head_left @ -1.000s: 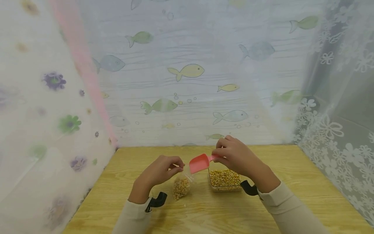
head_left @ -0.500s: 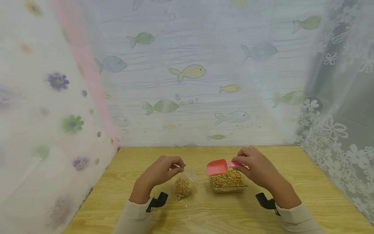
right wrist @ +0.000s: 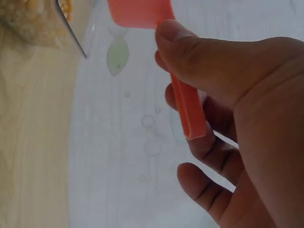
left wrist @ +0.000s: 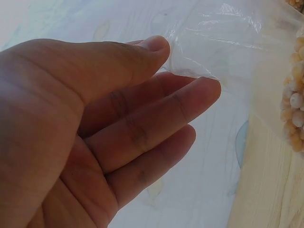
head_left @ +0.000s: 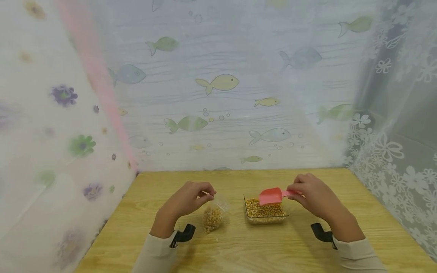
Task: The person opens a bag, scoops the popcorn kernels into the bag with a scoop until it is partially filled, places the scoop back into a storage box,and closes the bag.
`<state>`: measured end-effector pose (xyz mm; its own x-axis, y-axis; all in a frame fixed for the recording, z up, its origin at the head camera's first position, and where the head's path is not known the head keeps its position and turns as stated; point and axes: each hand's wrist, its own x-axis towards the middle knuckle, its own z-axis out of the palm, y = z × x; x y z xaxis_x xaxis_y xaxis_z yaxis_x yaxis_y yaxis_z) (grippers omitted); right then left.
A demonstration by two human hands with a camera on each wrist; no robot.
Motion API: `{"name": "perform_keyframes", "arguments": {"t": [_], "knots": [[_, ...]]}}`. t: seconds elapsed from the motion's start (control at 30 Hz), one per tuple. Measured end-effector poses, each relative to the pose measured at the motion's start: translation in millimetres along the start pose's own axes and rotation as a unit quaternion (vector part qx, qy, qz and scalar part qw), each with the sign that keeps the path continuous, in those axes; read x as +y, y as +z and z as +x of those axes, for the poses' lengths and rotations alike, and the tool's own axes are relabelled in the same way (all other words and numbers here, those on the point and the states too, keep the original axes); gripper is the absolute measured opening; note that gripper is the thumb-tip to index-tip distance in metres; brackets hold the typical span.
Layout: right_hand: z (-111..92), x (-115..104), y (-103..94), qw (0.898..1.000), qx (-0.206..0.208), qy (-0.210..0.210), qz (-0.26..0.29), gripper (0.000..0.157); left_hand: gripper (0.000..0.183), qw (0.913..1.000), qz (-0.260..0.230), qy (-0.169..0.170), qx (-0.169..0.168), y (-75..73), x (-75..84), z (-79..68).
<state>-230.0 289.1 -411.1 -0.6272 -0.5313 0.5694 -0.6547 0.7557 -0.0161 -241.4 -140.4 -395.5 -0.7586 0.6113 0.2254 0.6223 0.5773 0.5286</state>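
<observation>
My left hand [head_left: 189, 198] pinches the top edge of a clear plastic bag [left wrist: 209, 42] between thumb and fingertips. Corn kernels [head_left: 212, 219] fill the bag's lower part, which hangs to the right of the hand. In my right hand [head_left: 315, 196] is a pink-red plastic scoop [head_left: 271, 196], its handle [right wrist: 187, 107] held between thumb and fingers. The scoop's bowl shows no kernels in it and overlaps the back of a clear rectangular container [head_left: 267, 222] of yellow corn kernels. The right wrist view shows the scoop's bowl only in part, at the top.
The container and bag are over a wood-grain table [head_left: 235, 252]. Behind it hangs a pale curtain [head_left: 225, 125] printed with fish. More patterned curtains stand at the left and right sides. A small pale speck [head_left: 216, 239] lies on the table below the bag.
My right hand has carried the scoop from beside the bag's mouth rightward, to over the container. The left hand stays at the bag in much the same place.
</observation>
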Motion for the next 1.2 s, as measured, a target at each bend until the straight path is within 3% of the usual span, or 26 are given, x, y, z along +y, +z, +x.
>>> {"name": "perform_keyframes", "arguments": {"t": [0.13,0.77,1.2], "knots": [[-5.9,4.1,-3.8,0.999,-0.021,0.024,0.0,0.016,0.008,1.0,-0.002,0.004,-0.003,0.4,0.3,1.2],[-8.4,4.3,-13.0,0.995,-0.065,0.059,-0.037,0.016,0.009,1.0,-0.007,0.004,-0.003,1.4,1.2,0.2],[-1.9,-7.5,-6.1,0.995,-0.075,0.046,-0.044,0.014,0.009,0.9999,-0.002,0.012,-0.003,1.2,0.0,0.9]]}}
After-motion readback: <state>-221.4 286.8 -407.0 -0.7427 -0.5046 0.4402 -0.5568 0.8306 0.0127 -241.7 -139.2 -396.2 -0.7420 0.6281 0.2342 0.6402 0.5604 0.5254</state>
